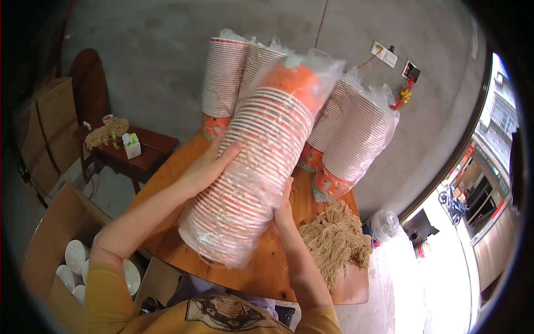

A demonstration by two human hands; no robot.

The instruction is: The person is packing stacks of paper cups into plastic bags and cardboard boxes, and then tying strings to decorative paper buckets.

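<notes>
A tall nested stack of paper tubs (pixel 256 150), white-rimmed with an orange end and wrapped in clear plastic, tilts across the middle of the view. My left hand (pixel 214 167) presses against its left side, and my right hand (pixel 283 203) supports the lower right side; some of those fingers are hidden behind it. Between them they hold the stack over the wooden table (pixel 172 206). Similar wrapped stacks stand on the table behind it: one stack (pixel 225 78) at the far left and another stack (pixel 356 139) at the right, with more partly hidden.
Tan stringy fibre (pixel 336 242) lies heaped on the table's right side. At the lower left an open cardboard box (pixel 47 222) holds several white tubs (pixel 76 256). A dark red bench (pixel 158 146) carries more fibre and a tissue pack (pixel 132 146). The bright doorway is right.
</notes>
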